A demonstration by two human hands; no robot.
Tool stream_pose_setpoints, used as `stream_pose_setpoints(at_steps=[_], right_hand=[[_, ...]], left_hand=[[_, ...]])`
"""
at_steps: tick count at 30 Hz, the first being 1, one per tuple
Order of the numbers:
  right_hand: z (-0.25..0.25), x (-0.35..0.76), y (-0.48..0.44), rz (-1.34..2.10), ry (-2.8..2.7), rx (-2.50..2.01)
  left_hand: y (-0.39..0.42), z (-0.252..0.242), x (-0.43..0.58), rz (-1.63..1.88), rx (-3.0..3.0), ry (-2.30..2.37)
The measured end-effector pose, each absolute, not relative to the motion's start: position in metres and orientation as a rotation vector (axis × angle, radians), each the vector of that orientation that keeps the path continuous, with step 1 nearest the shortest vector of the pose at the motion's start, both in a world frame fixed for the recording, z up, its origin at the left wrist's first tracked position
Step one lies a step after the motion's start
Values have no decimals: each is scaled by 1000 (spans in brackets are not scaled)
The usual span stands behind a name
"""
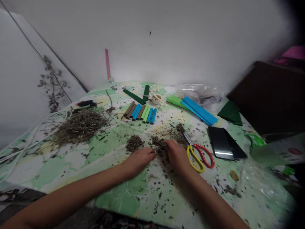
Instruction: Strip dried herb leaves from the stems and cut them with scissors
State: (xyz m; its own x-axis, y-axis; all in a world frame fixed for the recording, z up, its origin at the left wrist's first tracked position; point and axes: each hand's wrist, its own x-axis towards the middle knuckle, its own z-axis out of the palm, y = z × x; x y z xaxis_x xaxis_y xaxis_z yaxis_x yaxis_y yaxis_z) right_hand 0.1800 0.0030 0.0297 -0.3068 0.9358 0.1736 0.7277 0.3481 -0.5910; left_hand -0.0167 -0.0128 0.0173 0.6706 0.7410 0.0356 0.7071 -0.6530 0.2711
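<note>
My left hand rests on the green and white cloth, its fingers curled together, just below a small round heap of chopped dry leaves. Against a looser pile of leaf bits is my right hand, with its fingers bent down; whatever lies under them is hidden. Scissors with one yellow and one red handle lie right of my right hand, their tips by another small leaf clump. Beyond the hands, several brown, blue and green paper rolls lie in a row.
A large heap of dry leaves and a white cable are at left. Farther back are dark green strips, a small bowl with sticks, and folded blue paper. A black phone and plastic bags lie right.
</note>
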Motion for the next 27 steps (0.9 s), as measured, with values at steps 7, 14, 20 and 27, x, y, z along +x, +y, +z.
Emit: stream_pose_setpoints(at_steps=[7, 14, 20, 27], right_hand=[[16, 181, 8, 1297, -1076, -1143], [25, 176, 6, 1626, -482, -988], [27, 161, 15, 1490, -232, -1002], [26, 141, 7, 1268, -379, -1022]], left_hand=[[18, 16, -2, 512, 2441, 1082], [27, 24, 9, 740, 2171, 1107], [5, 27, 41, 1043, 1166, 1020], [9, 41, 70, 1180, 147, 818]])
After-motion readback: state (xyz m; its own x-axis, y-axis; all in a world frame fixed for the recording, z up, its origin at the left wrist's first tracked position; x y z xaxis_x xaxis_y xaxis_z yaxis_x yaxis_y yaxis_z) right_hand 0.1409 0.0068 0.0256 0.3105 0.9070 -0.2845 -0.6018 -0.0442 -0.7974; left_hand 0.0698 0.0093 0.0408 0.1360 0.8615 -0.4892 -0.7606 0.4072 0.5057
